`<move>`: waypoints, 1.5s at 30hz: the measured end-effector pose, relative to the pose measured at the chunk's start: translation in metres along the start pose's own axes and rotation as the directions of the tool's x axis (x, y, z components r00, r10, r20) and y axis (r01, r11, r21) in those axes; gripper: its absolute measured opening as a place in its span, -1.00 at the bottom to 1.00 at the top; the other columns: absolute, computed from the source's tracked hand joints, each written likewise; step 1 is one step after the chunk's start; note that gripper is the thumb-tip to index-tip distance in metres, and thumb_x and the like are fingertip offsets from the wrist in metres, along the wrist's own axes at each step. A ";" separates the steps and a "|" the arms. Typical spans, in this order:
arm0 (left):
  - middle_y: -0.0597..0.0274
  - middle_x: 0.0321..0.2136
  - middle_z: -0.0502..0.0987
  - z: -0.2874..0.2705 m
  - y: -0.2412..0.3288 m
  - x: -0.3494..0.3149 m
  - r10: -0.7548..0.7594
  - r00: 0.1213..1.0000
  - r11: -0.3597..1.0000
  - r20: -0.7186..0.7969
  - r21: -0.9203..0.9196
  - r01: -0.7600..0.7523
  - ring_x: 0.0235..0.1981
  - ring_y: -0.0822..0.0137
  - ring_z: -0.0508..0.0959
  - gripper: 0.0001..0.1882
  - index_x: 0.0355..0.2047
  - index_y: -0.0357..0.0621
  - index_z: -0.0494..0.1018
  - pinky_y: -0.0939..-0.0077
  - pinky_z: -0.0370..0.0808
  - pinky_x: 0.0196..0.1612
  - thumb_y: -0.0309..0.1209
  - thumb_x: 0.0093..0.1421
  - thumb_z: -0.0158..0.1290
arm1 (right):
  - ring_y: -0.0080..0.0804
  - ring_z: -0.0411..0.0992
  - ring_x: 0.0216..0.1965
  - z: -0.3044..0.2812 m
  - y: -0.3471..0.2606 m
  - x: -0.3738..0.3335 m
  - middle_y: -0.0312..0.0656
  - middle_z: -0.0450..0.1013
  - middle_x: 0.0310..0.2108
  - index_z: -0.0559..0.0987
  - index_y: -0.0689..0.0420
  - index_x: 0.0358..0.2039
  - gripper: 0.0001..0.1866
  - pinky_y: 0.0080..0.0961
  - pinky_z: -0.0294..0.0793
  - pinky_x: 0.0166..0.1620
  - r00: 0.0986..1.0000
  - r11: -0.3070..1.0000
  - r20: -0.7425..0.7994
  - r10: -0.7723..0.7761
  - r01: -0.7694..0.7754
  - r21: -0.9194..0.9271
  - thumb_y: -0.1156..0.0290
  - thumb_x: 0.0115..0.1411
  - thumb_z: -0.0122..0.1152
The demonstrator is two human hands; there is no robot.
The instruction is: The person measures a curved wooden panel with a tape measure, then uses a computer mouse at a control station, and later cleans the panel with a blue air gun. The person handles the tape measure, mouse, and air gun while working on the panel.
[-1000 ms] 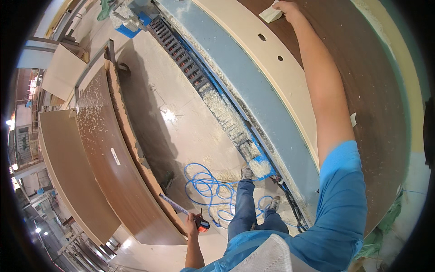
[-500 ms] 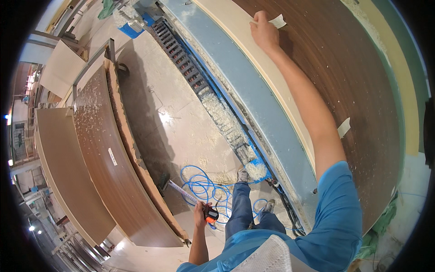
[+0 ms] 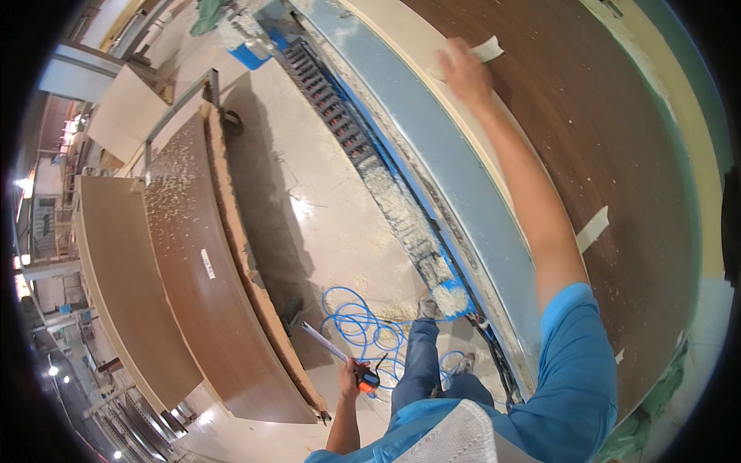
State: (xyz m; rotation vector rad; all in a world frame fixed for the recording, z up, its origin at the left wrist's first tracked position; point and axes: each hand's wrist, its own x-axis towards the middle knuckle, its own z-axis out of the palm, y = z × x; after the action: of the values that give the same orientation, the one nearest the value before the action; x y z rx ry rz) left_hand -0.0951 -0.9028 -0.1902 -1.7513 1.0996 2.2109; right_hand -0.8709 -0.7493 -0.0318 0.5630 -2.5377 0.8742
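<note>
My left hand (image 3: 350,378) is closed around an orange and black tape measure (image 3: 367,379) low in the middle. Its pale blade (image 3: 324,342) sticks out toward the upper left. Out to the far right, my right hand (image 3: 467,73) is over the pale edge strip (image 3: 482,158) along the large dark brown wood panel (image 3: 617,139). Motion smears its fingers, so whether they grip anything is unclear. Just right of that hand, a short whitish strip (image 3: 488,49) lies at the panel's edge. A second whitish strip (image 3: 593,229) shows beside my right forearm.
A blue-grey machine bed (image 3: 440,131) carries the panel, with a slatted track (image 3: 328,100) and wood shavings alongside. Coiled blue hose (image 3: 351,316) lies on the floor near my feet. To the left stand a brown panel (image 3: 208,301) strewn with chips and a beige panel (image 3: 127,285).
The whole view has shifted slightly right and down. My right hand's fingers have moved and are now blurred at the panel edge. My left hand still holds the tape measure with its blade out.
</note>
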 end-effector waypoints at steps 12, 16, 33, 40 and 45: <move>0.19 -0.42 0.53 0.036 0.027 0.011 0.030 0.950 0.971 0.312 0.215 -0.102 -0.35 0.25 0.61 -0.63 -0.33 -0.08 0.37 0.32 0.60 -0.23 -0.06 0.45 -0.11 | 0.04 0.46 0.08 -0.063 -0.083 -0.229 0.13 0.43 0.14 0.35 0.14 0.28 -0.26 -0.14 0.43 0.16 0.794 0.849 0.594 -0.126 -0.224 0.479 -0.20 0.34 -0.03; -0.05 -0.31 0.60 0.092 0.039 0.003 -0.108 0.914 0.925 0.390 0.376 -0.051 -0.29 0.17 0.64 -0.65 -0.28 -0.07 0.37 0.26 0.63 -0.18 -0.05 0.44 -0.10 | -0.01 0.55 -0.18 -0.144 -0.136 -0.497 0.03 0.56 -0.24 0.56 0.09 -0.13 -0.53 -0.08 0.51 -0.10 0.578 0.800 0.815 -0.024 -0.478 0.362 -0.09 0.36 0.00; 0.23 -0.30 0.58 0.142 -0.394 -0.386 -0.861 0.167 0.268 0.480 0.707 -0.654 -0.21 0.38 0.61 -0.71 -0.25 -0.13 0.49 0.44 0.57 -0.15 -0.16 0.41 0.00 | -0.34 0.57 -0.32 -0.452 -0.404 -1.330 -0.11 0.57 -0.22 0.50 0.19 0.05 -0.50 -0.47 0.49 -0.33 -0.538 -0.328 0.082 0.839 -0.380 0.865 0.04 0.32 0.14; 0.16 -0.35 0.60 -0.030 -0.567 -0.569 -0.996 -0.017 -0.033 -0.092 0.515 -0.857 -0.32 0.38 0.61 -0.73 -0.26 -0.18 0.48 0.50 0.53 -0.20 -0.23 0.41 -0.03 | -0.36 0.58 -0.22 -0.460 -0.577 -1.294 -0.09 0.56 -0.13 0.44 0.15 0.14 -0.48 -0.43 0.56 -0.18 -0.739 0.145 0.057 0.671 0.205 0.968 0.04 0.35 0.10; 0.17 -0.30 0.57 -0.131 -0.609 -0.597 -0.984 0.040 -0.139 -0.172 0.614 -0.777 -0.27 0.31 0.61 -0.85 -0.12 -0.08 0.38 0.37 0.60 -0.22 -0.31 0.41 -0.04 | -0.21 0.42 0.16 -0.562 -0.571 -1.272 0.03 0.30 0.26 0.12 0.13 0.41 -0.17 -0.22 0.41 0.18 -0.597 0.519 -0.400 0.695 0.031 0.854 0.08 0.26 0.27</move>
State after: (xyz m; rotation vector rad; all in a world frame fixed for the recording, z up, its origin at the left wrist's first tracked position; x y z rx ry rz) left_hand 0.5110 -0.3355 0.0466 0.6132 0.7854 0.4770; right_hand 0.6090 -0.4926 0.0373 -1.1870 -0.4809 1.3280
